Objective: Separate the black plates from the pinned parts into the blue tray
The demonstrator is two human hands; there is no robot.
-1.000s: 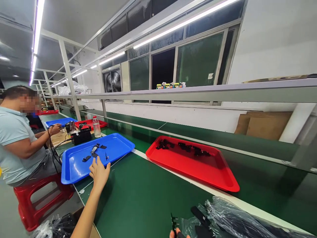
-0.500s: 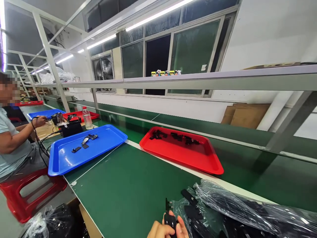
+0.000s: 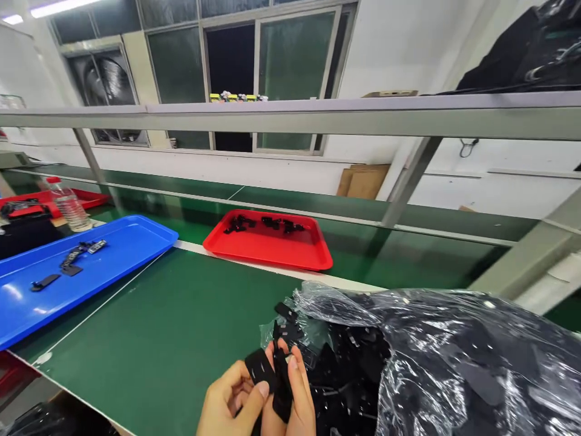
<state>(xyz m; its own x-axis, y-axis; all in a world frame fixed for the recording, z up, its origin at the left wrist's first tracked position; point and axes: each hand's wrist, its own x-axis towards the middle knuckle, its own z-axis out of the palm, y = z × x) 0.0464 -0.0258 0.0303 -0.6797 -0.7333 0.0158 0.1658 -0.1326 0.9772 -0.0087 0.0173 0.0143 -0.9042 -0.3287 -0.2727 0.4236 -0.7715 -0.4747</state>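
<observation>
Low in the head view, my left hand (image 3: 227, 401) pinches a flat black plastic piece (image 3: 259, 368) with small slots between thumb and fingers. My right hand (image 3: 301, 396), close beside it, is closed around a longer black plastic part (image 3: 282, 387) with a narrow upright end. The two pieces are side by side; whether they touch, I cannot tell. Just right of my hands, a large clear plastic bag (image 3: 436, 351) lies with its mouth toward me. Many loose black plastic parts (image 3: 349, 363) show in its mouth, and a few small ones (image 3: 285, 312) lie at its edge.
A red tray (image 3: 272, 251) with small black parts stands beyond the green table (image 3: 181, 315). At left is a blue tray (image 3: 131, 242) holding several dark pieces, with a water bottle (image 3: 70, 206) behind it. A shelf (image 3: 290, 115) crosses above the table.
My view has swung right, so the other person is out of sight and more of the bag shows. Both hands show more fully, and a flat black piece is now visible in my left hand.
</observation>
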